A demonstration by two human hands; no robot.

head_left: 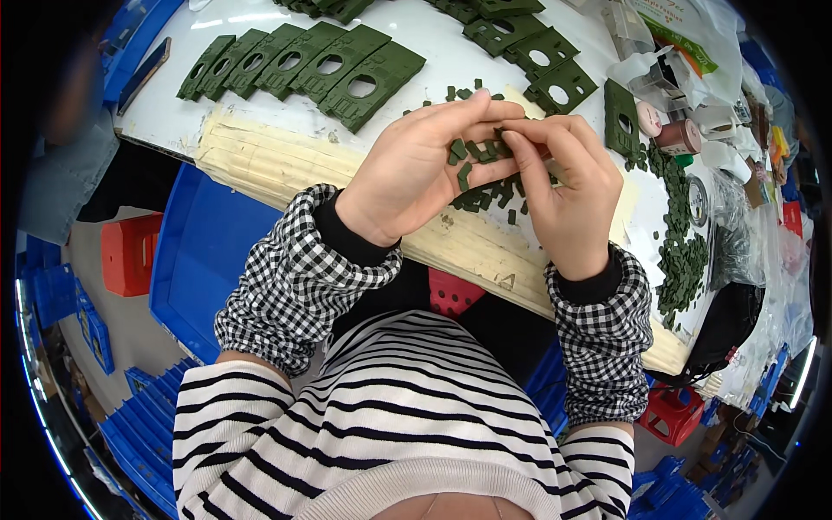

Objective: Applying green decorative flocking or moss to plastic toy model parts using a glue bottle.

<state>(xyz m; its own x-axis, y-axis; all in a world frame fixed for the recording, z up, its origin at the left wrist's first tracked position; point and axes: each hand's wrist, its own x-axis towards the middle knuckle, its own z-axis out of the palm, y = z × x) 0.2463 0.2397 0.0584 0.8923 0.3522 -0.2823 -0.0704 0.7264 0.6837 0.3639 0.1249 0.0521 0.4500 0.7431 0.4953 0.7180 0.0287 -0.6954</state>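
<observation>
Striped knitwear (416,399) fills the foreground, nearest the lens. At left, a red stool (130,256) shows beside a blue tray (195,251); above, overlapping green plates (392,71) with round holes lie on the white table (173,95). Left hand (412,160) is palm up, loosely cupped — small green pieces (458,150) rest across palm and fingers. Right hand (576,191) bends in, thumb and fingertips pinching one dark piece (500,132), partly hiding the left fingers. Loose bits (472,201) lie behind both hands. Farther right runs a heap of similar bits (680,273); above it, a plastic bag (693,22) bears printed lettering.
</observation>
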